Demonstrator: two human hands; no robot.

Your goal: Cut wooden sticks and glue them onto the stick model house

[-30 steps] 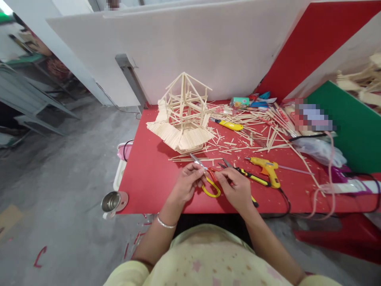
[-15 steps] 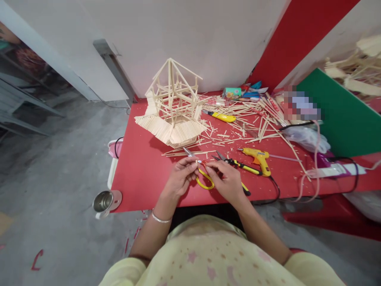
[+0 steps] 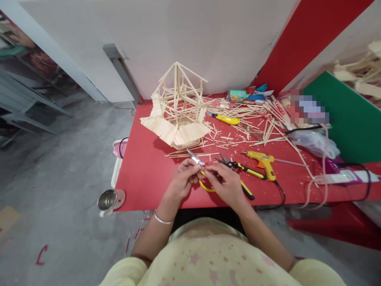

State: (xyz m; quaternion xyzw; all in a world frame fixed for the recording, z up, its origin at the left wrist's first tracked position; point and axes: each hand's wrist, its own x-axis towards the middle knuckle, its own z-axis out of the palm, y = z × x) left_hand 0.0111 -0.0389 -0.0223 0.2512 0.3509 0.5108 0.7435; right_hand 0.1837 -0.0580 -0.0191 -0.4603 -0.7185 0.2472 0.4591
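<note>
Close together above the table's front edge, my left hand [image 3: 186, 178] and my right hand [image 3: 224, 183] meet at the fingertips. Both are closed in a pinch; whatever lies between the fingers is too small to make out. Under them is a pair of scissors [image 3: 195, 156], blades pointing away to the left, yellow handles partly hidden by my fingers. Just beyond stands a small pavilion-like model of thin wooden sticks [image 3: 190, 133], with an open pointed frame above a slatted lower roof. Black-and-yellow pliers [image 3: 250, 171] lie beside my right hand.
A yellow glue gun [image 3: 263, 162], a yellow utility knife [image 3: 228, 119] and many loose sticks [image 3: 268, 111] cover the red table [image 3: 133, 174]'s right half. A metal mug [image 3: 110, 200] is at the left corner. A green board [image 3: 348, 119] leans at right.
The whole view has shifted slightly, so the table sits a little further right. My hands stay pinched over the scissors, with my right fingers slightly shifted and covering more of the handles.
</note>
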